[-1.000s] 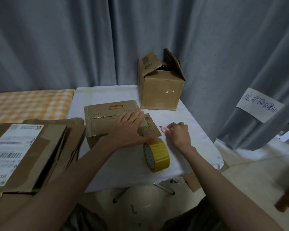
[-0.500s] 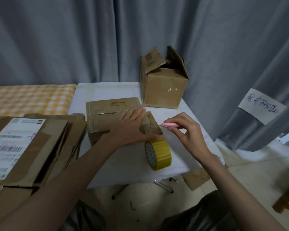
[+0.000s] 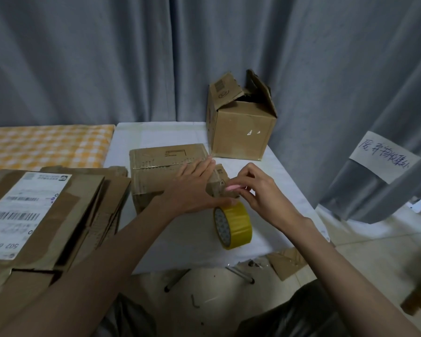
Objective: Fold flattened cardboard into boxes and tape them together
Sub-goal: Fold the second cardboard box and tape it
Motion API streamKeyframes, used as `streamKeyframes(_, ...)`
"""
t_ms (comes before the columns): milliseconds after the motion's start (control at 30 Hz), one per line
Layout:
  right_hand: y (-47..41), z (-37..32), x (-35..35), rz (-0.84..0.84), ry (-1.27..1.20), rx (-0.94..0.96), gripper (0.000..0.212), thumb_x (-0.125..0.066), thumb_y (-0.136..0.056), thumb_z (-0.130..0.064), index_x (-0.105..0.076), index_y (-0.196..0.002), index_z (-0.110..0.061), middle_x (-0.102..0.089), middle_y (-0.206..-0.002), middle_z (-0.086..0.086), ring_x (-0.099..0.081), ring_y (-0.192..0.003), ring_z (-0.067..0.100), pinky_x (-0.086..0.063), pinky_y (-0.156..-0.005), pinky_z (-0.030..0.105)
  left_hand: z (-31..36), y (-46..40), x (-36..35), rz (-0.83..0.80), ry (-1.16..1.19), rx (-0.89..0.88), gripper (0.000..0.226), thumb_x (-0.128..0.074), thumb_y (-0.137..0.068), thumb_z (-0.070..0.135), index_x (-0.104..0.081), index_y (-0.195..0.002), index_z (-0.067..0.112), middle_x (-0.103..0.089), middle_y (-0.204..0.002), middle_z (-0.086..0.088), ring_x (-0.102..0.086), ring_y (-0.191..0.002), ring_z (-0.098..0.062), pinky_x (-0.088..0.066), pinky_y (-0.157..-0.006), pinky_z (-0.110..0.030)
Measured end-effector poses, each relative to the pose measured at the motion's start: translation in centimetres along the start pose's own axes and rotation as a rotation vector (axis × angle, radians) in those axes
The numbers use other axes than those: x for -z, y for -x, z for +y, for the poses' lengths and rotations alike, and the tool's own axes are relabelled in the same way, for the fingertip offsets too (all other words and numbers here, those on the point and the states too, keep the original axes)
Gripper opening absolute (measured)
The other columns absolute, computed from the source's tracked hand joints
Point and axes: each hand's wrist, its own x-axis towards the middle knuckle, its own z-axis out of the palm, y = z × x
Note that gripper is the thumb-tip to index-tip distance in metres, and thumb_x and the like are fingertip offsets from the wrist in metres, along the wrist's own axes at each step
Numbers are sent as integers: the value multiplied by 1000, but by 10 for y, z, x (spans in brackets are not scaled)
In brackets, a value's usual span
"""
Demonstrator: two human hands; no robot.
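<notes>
on the white table (image 3: pixel 180 242), a small cardboard box (image 3: pixel 165 166) is being pressed down by the left hand (image 3: pixel 195 188); the palm is laid flat across its top with the fingers stretched out and together, so nothing is gripped, it's just held down; the box's end flap (image 3: pixel 218 183) sticks out to the right from under that hand; right at that flap, a thin pink tool (image 3: pixel 233 188) (can't tell exactly what it is, looks like a little cutter or pen) is pinched by the right hand (image 3: pixel 260 193); thumb and forefinger are closed on it and the other fingers are curled loosely around; a roll of yellow tape (image 3: pixel 233 224) is stood on its edge just below the two hands, touching or nearly touching the left thumb, hard to say which; further back at the table's far right corner, a second cardboard box (image 3: pixel 241 132) is sat already folded up, its top flaps left open and a bit ragged; over on the left, a stack of flattened cardboard (image 3: pixel 58 215) is piled up, with a white shipping label (image 3: pixel 24 210) on the top sheet; behind that, an orange checked cloth (image 3: pixel 46 144) is spread out; a grey curtain (image 3: pixel 131 57) is hung across the whole background, and a handwritten paper note (image 3: pixel 384 156) is stuck to it on the right; scraps of cardboard (image 3: pixel 287 261) are scattered on the floor under the table's near edge
</notes>
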Motion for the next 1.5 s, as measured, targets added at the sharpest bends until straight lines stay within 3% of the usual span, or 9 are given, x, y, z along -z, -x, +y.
streamKeyframes(300,-6,-7,2,-73,47,-3,18,-66,-93,-17,-76,-107,-14,-44,-99,-14,-49,-86,-2,-44,-77,14,0,-1,-1,11,6,-8,135,-15,-51,107,2,-158,25,8,-165,11,3,-151,-11,0,-123,-44)
streamKeyframes(533,-6,-9,1,-98,87,-5,17,-65,-94,-20,-76,-107,-16,-43,-98,-11,-57,-84,12,-53,-74,33,-1,-1,-2,11,9,-9,136,-11,-50,107,2,-158,24,8,-165,11,3,-151,-10,2,-123,-43)
streamKeyframes(733,-5,9,3,-78,159,2,16,-71,-91,-9,-76,-103,-18,-45,-96,-11,-53,-81,6,-54,-69,31,-2,-1,-3,-4,28,-7,138,-11,-48,108,5,-157,26,11,-164,12,5,-151,-10,4,-122,-43)
streamKeyframes(833,0,32,4,-58,187,-113,16,-70,-90,-5,-76,-99,-16,-53,-96,-4,-57,-80,12,-53,-71,33,-4,-2,-3,-14,13,-23,134,-17,-53,106,7,-157,25,13,-164,11,8,-151,-11,7,-121,-41)
streamKeyframes(967,13,55,-7,-85,92,-445,22,-71,-84,-1,-70,-99,-18,-67,-91,5,-61,-79,21,-40,-65,14,-4,-3,-2,-13,-19,-22,131,-19,-57,104,7,-157,24,13,-164,10,7,-151,-12,6,-120,-41)
streamKeyframes(1167,24,51,-29,53,134,-604,14,-71,-89,-15,-62,-100,-15,-58,-102,6,-53,-94,22,-45,-78,33,-3,-3,-5,-6,-29,-12,132,-16,-56,105,8,-157,25,15,-164,12,7,-151,-11,7,-119,-39)
streamKeyframes(1267,11,24,-28,207,-262,-744,10,-70,-91,-26,-70,-92,-16,-68,-87,4,-63,-79,16,-48,-70,26,-2,-2,-5,-3,-21,-5,132,-16,-54,106,8,-157,26,15,-163,12,8,-151,-11,7,-120,-39)
streamKeyframes(1400,0,-4,-17,-151,-760,-994,28,-69,-89,-36,-76,-99,-10,-71,-78,1,-65,-68,10,-52,-59,22,-2,-1,-4,2,-21,8,132,-16,-54,106,9,-157,27,15,-163,13,9,-151,-10,5,-122,-41)
streamKeyframes(1500,2,-12,-18,-189,-940,-1040,15,-68,-93,-27,-73,-99,-14,-69,-77,0,-65,-64,7,-50,-51,19,0,1,-1,-13,-14,3,127,-23,-60,103,8,-157,26,15,-163,13,9,-151,-10,5,-122,-41)
